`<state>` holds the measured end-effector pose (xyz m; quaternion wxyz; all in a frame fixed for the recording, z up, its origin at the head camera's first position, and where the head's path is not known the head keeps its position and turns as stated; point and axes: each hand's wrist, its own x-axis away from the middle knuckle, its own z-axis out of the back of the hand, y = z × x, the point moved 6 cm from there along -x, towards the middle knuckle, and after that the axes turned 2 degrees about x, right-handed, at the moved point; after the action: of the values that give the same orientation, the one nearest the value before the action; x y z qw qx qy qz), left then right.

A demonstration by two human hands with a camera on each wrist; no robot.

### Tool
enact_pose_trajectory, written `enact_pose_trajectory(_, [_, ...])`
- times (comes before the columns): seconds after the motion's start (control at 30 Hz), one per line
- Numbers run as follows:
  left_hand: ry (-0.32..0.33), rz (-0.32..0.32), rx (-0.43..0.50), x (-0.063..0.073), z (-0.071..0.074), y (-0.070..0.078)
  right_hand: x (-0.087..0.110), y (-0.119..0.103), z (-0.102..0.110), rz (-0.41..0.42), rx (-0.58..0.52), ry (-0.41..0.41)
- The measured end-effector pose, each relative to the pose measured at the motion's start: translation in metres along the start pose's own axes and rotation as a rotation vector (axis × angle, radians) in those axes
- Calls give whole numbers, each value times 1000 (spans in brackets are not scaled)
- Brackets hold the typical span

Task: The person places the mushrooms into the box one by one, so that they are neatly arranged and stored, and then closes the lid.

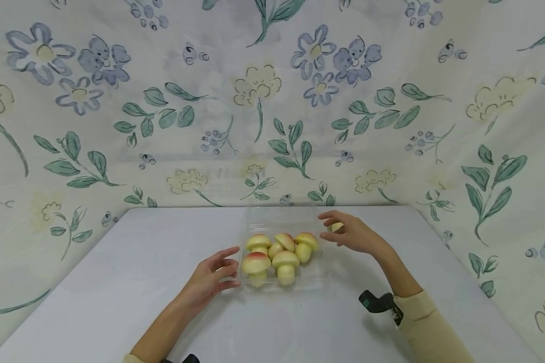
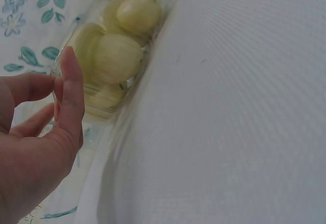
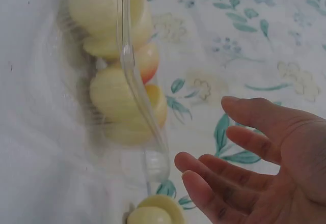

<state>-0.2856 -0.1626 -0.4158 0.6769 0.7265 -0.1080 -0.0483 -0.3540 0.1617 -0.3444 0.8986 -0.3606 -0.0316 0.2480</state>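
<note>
Head view: left grip (image 1: pixel 212 276), relaxed, clasping nothing, steadies box (image 1: pixel 315 271) from nine o'clock, I think; right grip (image 1: pixel 353 233), loosely spread, is empty at two.

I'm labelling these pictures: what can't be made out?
- Head: loose mushroom-shaped piece, mostly behind the right hand.
- Head: black device at the left wrist, cut off by the bottom edge.
- Left wrist: far end of the clear container, cut off by the top edge.
- Right wrist: surfaces of the pieces inside, blurred behind clear plastic.
</note>
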Motion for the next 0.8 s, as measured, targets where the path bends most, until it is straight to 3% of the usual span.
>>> enact_pose_trajectory(0.33, [33,26,-10,-5,-1,0,-2,30,7,-63,-58,21])
enact_pose_trajectory(0.8, [26,15,2,-1,-1,-2,1,58,13,-127,-8,94])
